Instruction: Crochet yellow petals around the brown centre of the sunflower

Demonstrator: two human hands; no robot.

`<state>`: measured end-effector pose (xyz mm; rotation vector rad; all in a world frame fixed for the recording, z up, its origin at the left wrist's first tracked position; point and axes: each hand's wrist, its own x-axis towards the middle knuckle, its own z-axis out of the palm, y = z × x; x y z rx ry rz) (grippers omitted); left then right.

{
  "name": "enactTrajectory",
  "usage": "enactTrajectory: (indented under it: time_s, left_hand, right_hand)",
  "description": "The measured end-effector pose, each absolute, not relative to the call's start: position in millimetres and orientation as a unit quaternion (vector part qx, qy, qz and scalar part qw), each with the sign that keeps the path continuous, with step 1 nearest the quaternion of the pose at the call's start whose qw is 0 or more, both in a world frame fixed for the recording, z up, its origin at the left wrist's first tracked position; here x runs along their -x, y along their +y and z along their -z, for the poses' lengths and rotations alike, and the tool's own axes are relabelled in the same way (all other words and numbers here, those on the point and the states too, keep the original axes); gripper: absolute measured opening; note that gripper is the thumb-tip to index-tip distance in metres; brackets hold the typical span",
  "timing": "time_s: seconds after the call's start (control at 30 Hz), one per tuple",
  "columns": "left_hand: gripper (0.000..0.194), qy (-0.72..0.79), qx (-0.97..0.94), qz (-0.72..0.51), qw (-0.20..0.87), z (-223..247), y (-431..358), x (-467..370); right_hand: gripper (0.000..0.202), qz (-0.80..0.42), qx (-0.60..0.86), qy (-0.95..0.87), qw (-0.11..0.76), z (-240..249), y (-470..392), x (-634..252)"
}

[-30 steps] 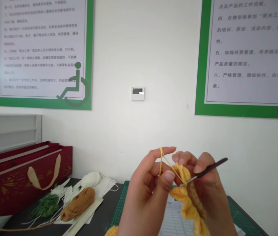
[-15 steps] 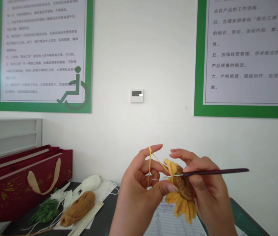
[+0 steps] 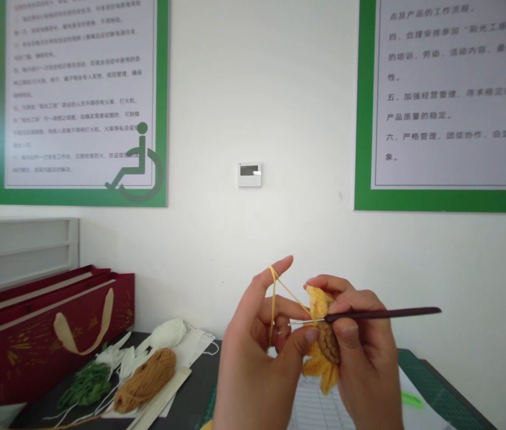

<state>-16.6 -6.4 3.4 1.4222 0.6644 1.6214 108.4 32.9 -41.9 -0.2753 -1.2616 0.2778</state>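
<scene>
A crocheted flower (image 3: 328, 340) with yellow petals and a brown centre is held up between my two hands. My left hand (image 3: 264, 352) pinches its near edge between thumb and fingers. Yellow yarn (image 3: 292, 289) loops over the raised left index finger and runs down to the flower. My right hand (image 3: 364, 346) grips a crochet hook (image 3: 382, 313) by its dark handle, with fingertips also against the flower. The hook's thin metal shaft points left across the flower, its tip near the left fingers. Part of the flower is hidden behind the right hand.
On the dark table (image 3: 203, 370) at left lie a brown yarn skein (image 3: 145, 381), green yarn (image 3: 85, 385) and white yarn (image 3: 167, 334). A maroon gift bag (image 3: 38, 352) stands behind them. Below my hands are a printed sheet (image 3: 311, 406) and a green cutting mat (image 3: 427, 382).
The flower has turned, so its brown centre looks narrower. The right hand and hook have shifted slightly left, and the right index finger has come down onto the upper petal.
</scene>
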Motion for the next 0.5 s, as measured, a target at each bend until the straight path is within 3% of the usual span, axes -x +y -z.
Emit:
enactTrajectory:
  time_s: [0.33,0.5]
  left_hand:
    - [0.061,0.389,-0.607,-0.669,0.182,5,-9,10]
    - [0.057,0.382,-0.618,-0.658,0.196,4,-5,13]
  right_hand:
    - [0.007,-0.035,0.179,-0.612,0.769,39,36,-117]
    - [0.007,-0.041,0.175,-0.616,0.767,38,34,-116]
